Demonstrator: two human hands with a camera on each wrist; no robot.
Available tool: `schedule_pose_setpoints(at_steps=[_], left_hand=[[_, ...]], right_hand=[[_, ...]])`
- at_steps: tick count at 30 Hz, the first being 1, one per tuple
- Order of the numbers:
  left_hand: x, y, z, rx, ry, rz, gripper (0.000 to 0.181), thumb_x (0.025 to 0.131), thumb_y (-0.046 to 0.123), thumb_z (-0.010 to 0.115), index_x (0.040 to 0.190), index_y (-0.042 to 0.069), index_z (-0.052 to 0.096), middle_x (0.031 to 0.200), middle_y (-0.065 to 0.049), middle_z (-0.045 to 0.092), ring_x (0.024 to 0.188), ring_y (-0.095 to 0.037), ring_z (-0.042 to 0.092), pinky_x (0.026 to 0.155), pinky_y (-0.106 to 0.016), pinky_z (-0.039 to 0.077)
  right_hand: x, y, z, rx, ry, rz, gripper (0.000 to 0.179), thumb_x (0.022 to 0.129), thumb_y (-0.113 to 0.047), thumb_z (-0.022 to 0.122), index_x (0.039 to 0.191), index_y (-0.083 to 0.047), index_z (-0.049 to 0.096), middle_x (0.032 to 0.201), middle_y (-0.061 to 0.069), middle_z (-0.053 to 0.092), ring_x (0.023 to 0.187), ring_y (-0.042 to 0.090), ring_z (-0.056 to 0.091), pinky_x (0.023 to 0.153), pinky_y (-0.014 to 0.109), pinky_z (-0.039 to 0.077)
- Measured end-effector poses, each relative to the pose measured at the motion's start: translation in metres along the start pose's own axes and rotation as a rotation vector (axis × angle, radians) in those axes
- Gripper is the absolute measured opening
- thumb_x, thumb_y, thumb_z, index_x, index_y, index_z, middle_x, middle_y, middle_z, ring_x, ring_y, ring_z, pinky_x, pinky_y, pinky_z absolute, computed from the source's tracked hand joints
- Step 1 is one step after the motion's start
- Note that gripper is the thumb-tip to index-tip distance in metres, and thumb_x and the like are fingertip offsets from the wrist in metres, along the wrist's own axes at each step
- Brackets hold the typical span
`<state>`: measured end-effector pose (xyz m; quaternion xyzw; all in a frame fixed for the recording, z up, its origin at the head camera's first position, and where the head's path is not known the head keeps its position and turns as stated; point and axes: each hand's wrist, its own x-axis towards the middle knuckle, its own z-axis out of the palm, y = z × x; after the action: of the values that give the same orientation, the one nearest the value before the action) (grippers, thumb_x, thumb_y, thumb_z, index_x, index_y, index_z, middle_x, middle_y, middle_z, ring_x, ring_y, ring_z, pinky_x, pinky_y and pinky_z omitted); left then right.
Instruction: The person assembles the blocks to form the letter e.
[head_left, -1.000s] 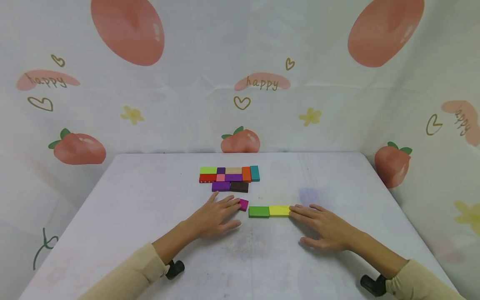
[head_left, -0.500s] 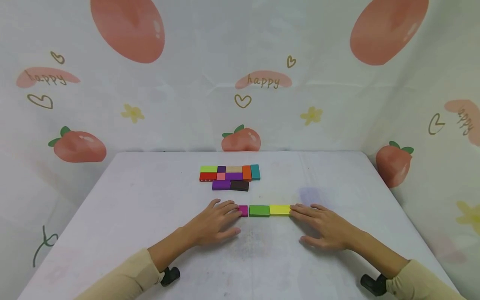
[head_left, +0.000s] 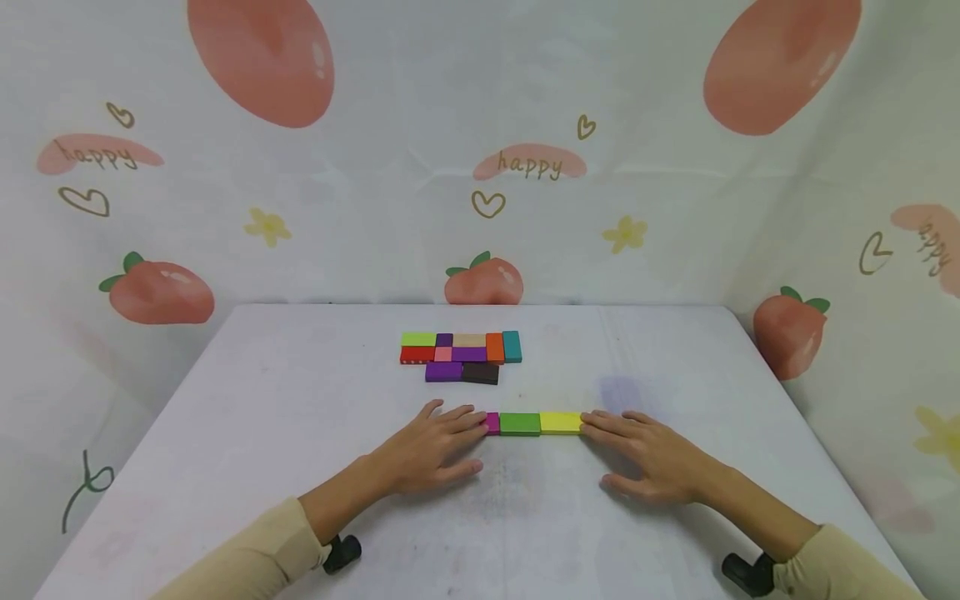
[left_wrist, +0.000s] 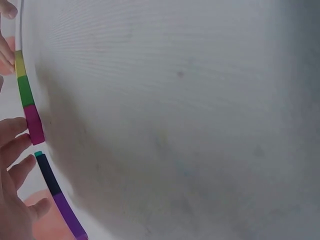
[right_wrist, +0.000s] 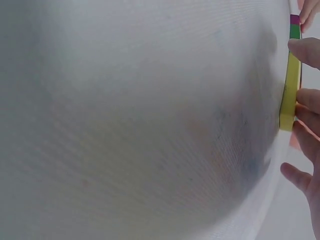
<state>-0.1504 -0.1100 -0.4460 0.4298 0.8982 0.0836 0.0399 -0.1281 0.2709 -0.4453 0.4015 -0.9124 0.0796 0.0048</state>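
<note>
Three flat blocks form a row across the table [head_left: 525,517]: magenta [head_left: 492,424] on the left, a green block [head_left: 520,425] in the middle, and a yellow block [head_left: 559,423] on the right. My left hand [head_left: 431,450] lies palm down, its extended fingertips on the magenta block and covering its left part. At the other end, my right hand [head_left: 652,458] touches the yellow block's right end with outstretched fingers. Both thumbs are spread away from the row. In the left wrist view, fingertips meet the side of the magenta block [left_wrist: 34,125].
Behind the row lies a patchwork of coloured blocks, among them a red block [head_left: 417,355], a teal block [head_left: 512,347], an orange block [head_left: 495,347], a purple block [head_left: 443,372] and a dark brown block [head_left: 481,372]. A printed curtain [head_left: 375,233] hangs behind the table.
My left hand has drawn the magenta block nearer, straightened it into line, then slid it right against the green block. The right hand has stayed at the yellow block.
</note>
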Motion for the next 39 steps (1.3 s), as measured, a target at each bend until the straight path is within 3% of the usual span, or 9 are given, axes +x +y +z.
schedule_pose_setpoints(at_steps=[12,20,29,39], left_hand=[[0.0001,-0.0007,0.0008,-0.001,-0.03,0.002,0.06,0.101,0.051,0.046,0.15,0.017,0.046,0.157,0.001,0.04,0.145,-0.021,0.036,0.114,-0.058,0.029],[-0.001,-0.0028,0.0026,0.007,-0.023,0.008,0.06,0.101,0.051,0.045,0.151,0.018,0.045,0.157,0.002,0.039,0.145,-0.022,0.035,0.113,-0.06,0.029],[0.0,-0.002,0.0017,0.011,-0.019,0.016,0.06,0.101,0.053,0.044,0.15,0.019,0.046,0.157,0.003,0.04,0.145,-0.021,0.035,0.113,-0.059,0.029],[0.0,-0.0014,0.0023,0.012,-0.011,0.006,0.059,0.101,0.051,0.047,0.15,0.019,0.047,0.156,0.003,0.041,0.144,-0.023,0.037,0.112,-0.059,0.031]], right_hand=[[0.001,0.0031,0.0011,-0.009,0.01,-0.019,0.069,0.09,-0.046,0.069,0.148,-0.016,0.049,0.154,0.001,0.044,0.138,0.021,0.047,0.105,0.053,0.043],[0.0003,0.0072,0.0022,-0.029,0.097,-0.1,0.064,0.089,-0.036,0.072,0.145,-0.011,0.053,0.149,0.005,0.05,0.135,0.023,0.05,0.102,0.057,0.042],[0.0013,0.0094,0.0029,-0.03,0.11,-0.112,0.062,0.09,-0.035,0.071,0.144,-0.011,0.053,0.149,0.004,0.051,0.135,0.022,0.05,0.101,0.056,0.043],[0.0034,0.0061,0.0042,-0.08,0.149,-0.132,0.069,0.084,-0.038,0.076,0.143,-0.01,0.054,0.148,0.005,0.051,0.135,0.025,0.049,0.105,0.059,0.032]])
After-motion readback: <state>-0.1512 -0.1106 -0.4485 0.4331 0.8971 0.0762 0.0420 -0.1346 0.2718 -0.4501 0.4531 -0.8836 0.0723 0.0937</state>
